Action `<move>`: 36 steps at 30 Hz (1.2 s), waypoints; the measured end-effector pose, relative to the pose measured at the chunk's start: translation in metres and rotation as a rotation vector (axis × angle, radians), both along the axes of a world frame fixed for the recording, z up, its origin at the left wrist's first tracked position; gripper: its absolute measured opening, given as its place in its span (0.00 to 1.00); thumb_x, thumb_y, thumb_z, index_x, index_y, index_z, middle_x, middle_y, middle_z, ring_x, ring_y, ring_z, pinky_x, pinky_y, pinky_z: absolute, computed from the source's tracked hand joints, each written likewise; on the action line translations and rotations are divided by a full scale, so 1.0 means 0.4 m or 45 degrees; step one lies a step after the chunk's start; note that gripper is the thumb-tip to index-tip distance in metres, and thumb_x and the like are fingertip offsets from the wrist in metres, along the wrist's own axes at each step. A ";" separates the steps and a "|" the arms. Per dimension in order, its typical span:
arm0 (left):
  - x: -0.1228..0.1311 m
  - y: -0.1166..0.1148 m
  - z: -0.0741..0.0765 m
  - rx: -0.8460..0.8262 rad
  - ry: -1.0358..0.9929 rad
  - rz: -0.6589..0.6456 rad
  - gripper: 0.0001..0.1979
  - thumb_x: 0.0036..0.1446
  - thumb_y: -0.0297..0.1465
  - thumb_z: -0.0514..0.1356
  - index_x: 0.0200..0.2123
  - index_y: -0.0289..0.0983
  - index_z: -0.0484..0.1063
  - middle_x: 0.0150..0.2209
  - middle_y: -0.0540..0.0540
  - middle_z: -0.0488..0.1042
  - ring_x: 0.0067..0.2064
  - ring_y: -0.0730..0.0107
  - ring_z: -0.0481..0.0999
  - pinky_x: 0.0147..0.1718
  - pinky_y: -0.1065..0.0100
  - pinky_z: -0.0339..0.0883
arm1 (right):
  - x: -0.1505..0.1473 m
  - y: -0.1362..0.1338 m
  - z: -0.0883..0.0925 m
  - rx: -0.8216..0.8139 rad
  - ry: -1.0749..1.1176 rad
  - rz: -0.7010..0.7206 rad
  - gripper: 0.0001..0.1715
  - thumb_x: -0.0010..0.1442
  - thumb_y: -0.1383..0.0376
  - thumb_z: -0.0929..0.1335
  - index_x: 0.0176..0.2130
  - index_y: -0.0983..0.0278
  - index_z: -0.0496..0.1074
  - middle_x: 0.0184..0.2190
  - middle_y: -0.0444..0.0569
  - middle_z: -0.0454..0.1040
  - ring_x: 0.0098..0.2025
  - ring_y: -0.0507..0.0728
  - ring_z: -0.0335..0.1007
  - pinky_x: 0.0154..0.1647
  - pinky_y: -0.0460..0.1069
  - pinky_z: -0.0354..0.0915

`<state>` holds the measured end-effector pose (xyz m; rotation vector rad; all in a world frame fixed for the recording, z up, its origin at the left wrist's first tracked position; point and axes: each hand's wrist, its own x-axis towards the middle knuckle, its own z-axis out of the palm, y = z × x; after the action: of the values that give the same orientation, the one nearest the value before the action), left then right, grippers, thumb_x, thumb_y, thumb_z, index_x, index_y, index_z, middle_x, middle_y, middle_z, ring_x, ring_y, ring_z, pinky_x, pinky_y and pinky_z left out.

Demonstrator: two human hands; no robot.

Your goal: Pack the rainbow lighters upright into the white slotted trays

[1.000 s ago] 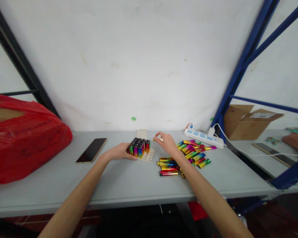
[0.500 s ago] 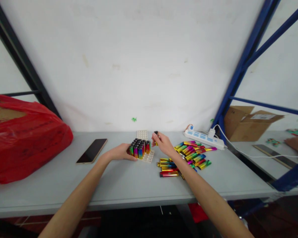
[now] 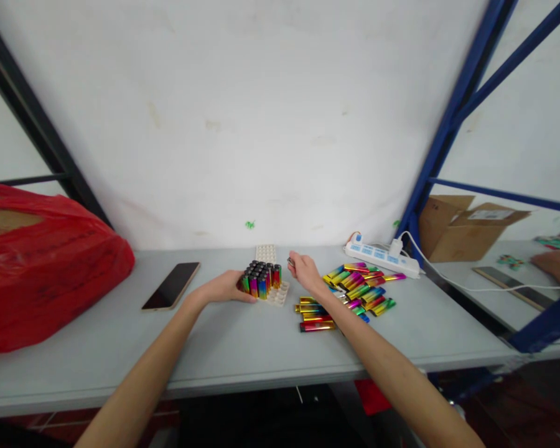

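My left hand [image 3: 226, 287] grips the lighter tray [image 3: 280, 294] at its 9 o'clock side. My right hand [image 3: 305, 274], at its 3 o'clock, pinches one lighter [image 3: 290, 262], seemingly upright, just beside the empty holes on the bench [image 3: 242, 342].

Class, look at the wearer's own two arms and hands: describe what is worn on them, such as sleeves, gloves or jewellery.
The left hand and right hand are ungloved; no watch, ring or bracelet shows. The arms behind them are bare down to the picture's lower edge, with no sleeves in view.
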<state>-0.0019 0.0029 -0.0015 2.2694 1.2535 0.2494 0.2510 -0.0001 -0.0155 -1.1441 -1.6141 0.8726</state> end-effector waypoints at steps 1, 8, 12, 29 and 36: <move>0.000 0.000 0.000 0.001 0.007 0.008 0.30 0.42 0.52 0.66 0.41 0.36 0.74 0.37 0.48 0.79 0.39 0.59 0.76 0.35 0.69 0.66 | 0.000 0.002 -0.002 0.005 0.001 -0.012 0.29 0.65 0.53 0.54 0.16 0.61 0.57 0.12 0.39 0.54 0.18 0.49 0.52 0.24 0.46 0.51; 0.000 0.000 0.001 -0.005 0.015 0.012 0.29 0.42 0.52 0.66 0.40 0.36 0.74 0.37 0.48 0.79 0.39 0.59 0.76 0.35 0.69 0.66 | 0.002 0.001 -0.004 0.132 -0.026 -0.052 0.29 0.65 0.56 0.54 0.16 0.62 0.57 0.12 0.40 0.55 0.19 0.50 0.54 0.25 0.46 0.51; -0.001 0.001 -0.001 -0.007 0.025 0.028 0.29 0.41 0.52 0.66 0.40 0.37 0.74 0.36 0.49 0.79 0.39 0.59 0.75 0.35 0.69 0.66 | 0.006 -0.008 0.005 0.172 -0.017 -0.023 0.35 0.67 0.47 0.52 0.20 0.63 0.65 0.15 0.40 0.57 0.21 0.50 0.56 0.26 0.46 0.53; 0.004 -0.006 0.006 0.002 0.001 0.000 0.28 0.42 0.50 0.66 0.42 0.37 0.75 0.38 0.49 0.79 0.40 0.60 0.76 0.38 0.69 0.66 | 0.005 -0.030 0.024 0.601 -0.323 0.001 0.17 0.63 0.53 0.64 0.32 0.64 0.68 0.22 0.40 0.64 0.25 0.50 0.59 0.30 0.45 0.57; 0.003 -0.006 0.008 0.024 0.043 0.022 0.30 0.41 0.52 0.65 0.42 0.37 0.75 0.36 0.48 0.79 0.38 0.59 0.75 0.34 0.69 0.65 | 0.000 -0.035 0.021 0.515 -0.364 0.162 0.17 0.61 0.52 0.66 0.34 0.64 0.69 0.25 0.43 0.73 0.25 0.49 0.64 0.30 0.44 0.59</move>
<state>-0.0007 0.0006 0.0015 2.2882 1.2937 0.2312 0.2511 -0.0143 -0.0073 -0.9136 -2.0047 0.4387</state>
